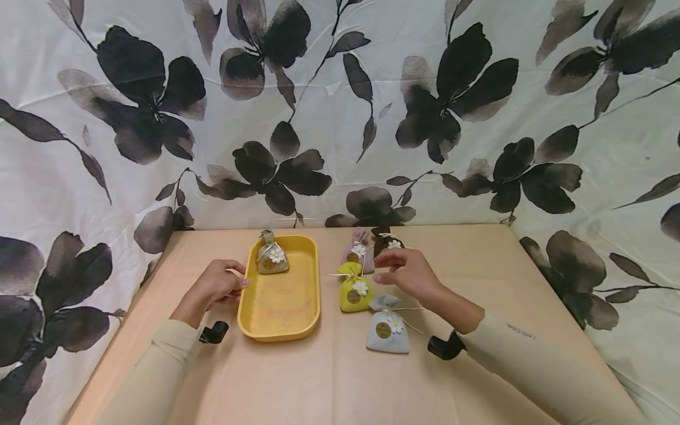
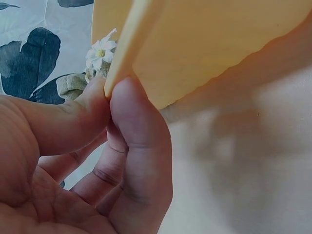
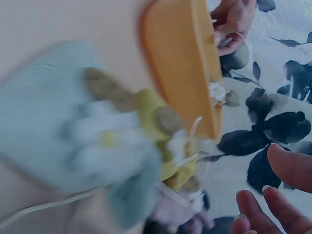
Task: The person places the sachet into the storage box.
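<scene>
Pinching tray (image 1: pixel 278 307) at nine o'clock with left grip (image 1: pixel 220 282); holding right grip (image 1: pixel 406 274) parted, empty, at one o'clock from grey bag (image 1: pixel 388 335); could snag string (image 1: pixel 409 309), dragging bag.

head: above, forward, down | wrists: close; right blurred, probably sideways | shared: tray (image 1: pixel 278 301)

The tray (image 1: pixel 278 307) is a plain warm yellow. The pouch in it (image 1: pixel 267 265) is greyish tan; the others are lilac (image 1: pixel 368 263), dark brown (image 1: pixel 381 243), bright yellow-green (image 1: pixel 347 302) and pale blue-grey (image 1: pixel 376 342). The pale blue-grey pouch has a white flower (image 3: pixel 117 139) with a yellow centre, a brown round label (image 1: pixel 383 330) and a cream cord (image 3: pixel 48 205). The desk (image 1: pixel 297 383) is peach, the sleeves (image 1: pixel 159 366) plain beige, the wrist cameras (image 1: pixel 446 347) black. Black-and-grey flowers and leaves pattern the white backdrop cloth (image 1: pixel 340 124).
</scene>
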